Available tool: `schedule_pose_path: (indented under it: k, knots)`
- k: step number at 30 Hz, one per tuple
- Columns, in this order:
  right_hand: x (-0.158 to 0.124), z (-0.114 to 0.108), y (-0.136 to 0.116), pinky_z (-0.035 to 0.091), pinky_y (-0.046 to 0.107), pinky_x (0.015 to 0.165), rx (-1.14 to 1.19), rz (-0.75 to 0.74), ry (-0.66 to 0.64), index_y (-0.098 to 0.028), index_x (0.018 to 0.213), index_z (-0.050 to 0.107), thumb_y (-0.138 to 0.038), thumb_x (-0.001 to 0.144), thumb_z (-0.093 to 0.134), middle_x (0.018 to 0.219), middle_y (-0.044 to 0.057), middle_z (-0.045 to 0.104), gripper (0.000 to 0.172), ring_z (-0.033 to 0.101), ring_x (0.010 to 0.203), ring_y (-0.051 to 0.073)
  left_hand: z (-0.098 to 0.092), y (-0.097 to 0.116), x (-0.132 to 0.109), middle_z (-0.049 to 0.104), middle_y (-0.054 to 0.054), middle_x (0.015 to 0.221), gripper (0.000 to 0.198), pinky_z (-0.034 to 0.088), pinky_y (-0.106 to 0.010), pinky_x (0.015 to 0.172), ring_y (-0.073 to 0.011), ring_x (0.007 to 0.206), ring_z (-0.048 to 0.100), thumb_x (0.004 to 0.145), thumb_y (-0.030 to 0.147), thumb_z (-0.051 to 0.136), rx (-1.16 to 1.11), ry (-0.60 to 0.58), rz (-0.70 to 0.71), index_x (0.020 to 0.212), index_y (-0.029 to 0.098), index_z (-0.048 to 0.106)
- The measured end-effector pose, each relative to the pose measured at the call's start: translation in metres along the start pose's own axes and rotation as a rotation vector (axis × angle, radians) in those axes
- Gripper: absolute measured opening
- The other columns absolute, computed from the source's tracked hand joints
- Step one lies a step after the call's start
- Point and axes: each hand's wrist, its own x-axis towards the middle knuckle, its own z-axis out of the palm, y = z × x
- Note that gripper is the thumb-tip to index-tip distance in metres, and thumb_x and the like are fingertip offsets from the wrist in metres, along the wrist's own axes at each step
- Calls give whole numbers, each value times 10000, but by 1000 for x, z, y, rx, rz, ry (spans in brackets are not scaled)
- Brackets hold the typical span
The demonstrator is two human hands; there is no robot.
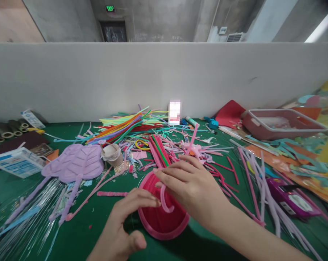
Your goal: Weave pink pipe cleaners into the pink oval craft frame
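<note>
A red ribbed leaf shape [164,217] made of pipe cleaners, edged in pink, lies on the green table [98,214] in front of me. My left hand [123,228] rests at its left edge, fingers curled against the rim. My right hand [188,185] lies over its top, fingers bent, with a curved pink pipe cleaner [165,201] looped under the thumb. A larger lilac leaf shape [74,161] lies to the left.
A heap of coloured pipe cleaners [142,130] covers the middle of the table. A pink tray [280,123] stands at the right, a purple packet [289,199] nearer me, a small paper cup [112,154] by the lilac leaf, a white box [17,161] at left. A grey wall [153,76] closes the back.
</note>
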Motion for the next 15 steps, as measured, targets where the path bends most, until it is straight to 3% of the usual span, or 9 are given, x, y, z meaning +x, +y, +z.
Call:
schedule_pose_path:
  k: [2,4,6,9,15]
  knots:
    - [0,-1,-5,424,419,870,-102,-24,28,-153,1119,675,-137,893,590,974,63,760,242,666,858,220,2,9,7,700,-79,987,610,469,-347,877,-265,962,621,760,763,469,-35,36,-50,910,221,707]
    - [2,-2,-9,441,381,759,-158,-20,38,-131,1094,682,-134,877,605,922,71,758,231,664,786,212,7,18,16,702,-43,937,418,474,-282,798,-218,886,628,801,616,594,15,96,-148,901,218,677]
    - [5,-2,-10,432,347,665,-183,-7,17,-116,1073,689,-132,865,624,840,66,751,218,658,707,195,11,24,26,691,-11,793,303,460,-245,700,-174,755,621,873,492,571,58,116,-230,807,208,653]
    - [7,1,-4,423,310,593,-184,-4,-58,-111,1096,675,-99,847,645,777,44,736,252,658,652,175,10,25,35,651,14,618,326,454,-234,627,-153,621,612,908,454,518,12,92,-284,726,200,612]
    - [8,7,5,402,276,512,-105,16,-109,-153,1122,649,-134,862,649,877,36,740,260,681,675,176,-1,25,43,648,42,525,252,477,-231,548,-159,510,631,892,457,533,-26,139,-339,919,212,586]
